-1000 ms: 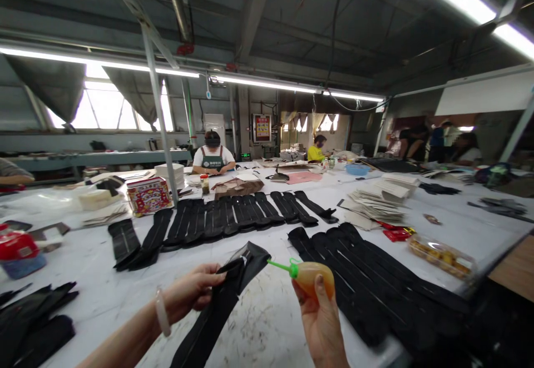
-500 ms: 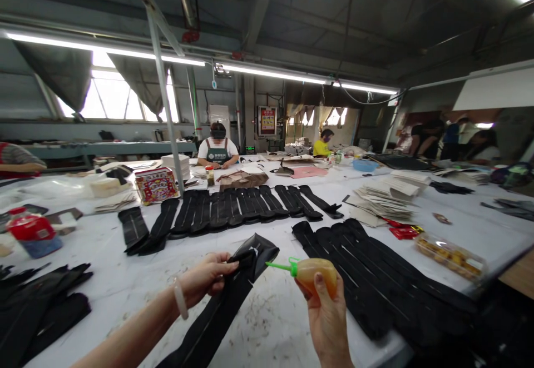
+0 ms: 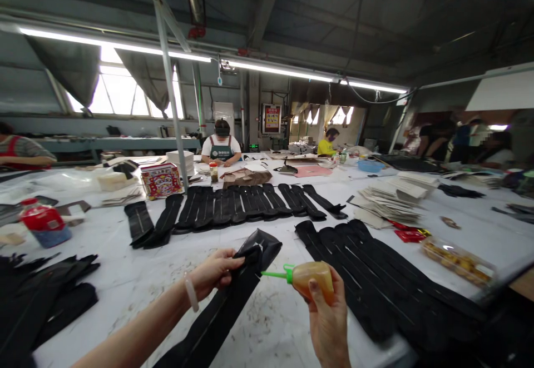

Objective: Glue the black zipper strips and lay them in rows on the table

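Note:
My left hand (image 3: pixel 219 270), with a pale bracelet at its wrist, pinches a long black fabric strip (image 3: pixel 219 321) near its far end. A line like a zipper runs along the strip, and a shiny dark flap (image 3: pixel 270 245) sticks out past my fingers. My right hand (image 3: pixel 327 323) is wrapped round a squeeze bottle (image 3: pixel 312 280) of amber liquid, tilted on its side. Its thin green nozzle (image 3: pixel 275 274) points left, the tip at the strip's right edge; whether it touches, I cannot tell.
Similar black strips lie in a row (image 3: pixel 233 207) ahead and in a stack (image 3: pixel 367 268) at right; black pieces (image 3: pixel 54 307) lie at left. Also on the white table are a red-and-blue bottle (image 3: pixel 44 223), grey sheets (image 3: pixel 392 198) and a plastic food box (image 3: pixel 456 259). A co-worker (image 3: pixel 221 145) sits opposite.
The nozzle has come left and slightly down, closer to the strip's edge. My left hand keeps its pinch on the strip. The whole view has shifted a little.

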Motion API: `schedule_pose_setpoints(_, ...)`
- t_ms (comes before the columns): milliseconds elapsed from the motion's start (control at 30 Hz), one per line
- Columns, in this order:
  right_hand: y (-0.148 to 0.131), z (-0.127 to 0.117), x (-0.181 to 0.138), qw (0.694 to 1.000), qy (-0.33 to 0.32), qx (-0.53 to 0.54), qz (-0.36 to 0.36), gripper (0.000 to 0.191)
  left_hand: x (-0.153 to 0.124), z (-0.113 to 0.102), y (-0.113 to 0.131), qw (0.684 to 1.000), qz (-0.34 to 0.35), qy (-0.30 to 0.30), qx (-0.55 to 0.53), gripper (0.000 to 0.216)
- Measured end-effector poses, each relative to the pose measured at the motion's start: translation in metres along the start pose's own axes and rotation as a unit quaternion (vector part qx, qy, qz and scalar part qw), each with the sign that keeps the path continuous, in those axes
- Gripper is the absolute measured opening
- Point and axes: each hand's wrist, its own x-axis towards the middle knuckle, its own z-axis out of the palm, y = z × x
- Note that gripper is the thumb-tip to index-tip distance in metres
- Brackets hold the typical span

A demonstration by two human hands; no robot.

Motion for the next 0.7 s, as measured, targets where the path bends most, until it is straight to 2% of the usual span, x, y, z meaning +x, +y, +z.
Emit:
schedule_pose_setpoints(167,0.000,0.002,-0.001,0.999,-0.016,0.021,0.047,0.067,0.000,0.000,0.001,1.000,-0.004,0.006,-0.004,0.061)
schedule_pose_setpoints(300,0.008,0.001,-0.001,0.979,-0.043,0.074,0.186,0.052,-0.002,0.000,0.004,1.000,0.003,0.003,-0.008,0.060)
schedule_pose_setpoints(367,0.017,-0.002,-0.003,0.969,-0.041,0.082,0.230,0.045,-0.006,-0.005,0.007,1.000,0.027,-0.001,0.000,0.058)
schedule_pose_setpoints(433,0.026,-0.006,-0.005,0.967,-0.040,0.070,0.242,0.044,-0.012,-0.016,0.013,0.998,0.056,0.004,0.024,0.055)
schedule_pose_setpoints(567,0.045,-0.014,-0.006,0.958,-0.042,0.029,0.282,0.054,-0.028,-0.046,0.029,0.990,0.105,0.051,0.082,0.047)
schedule_pose_setpoints(700,0.058,-0.019,-0.005,0.936,-0.102,0.015,0.337,0.057,-0.053,-0.070,0.044,0.968,0.176,0.135,0.116,0.037)
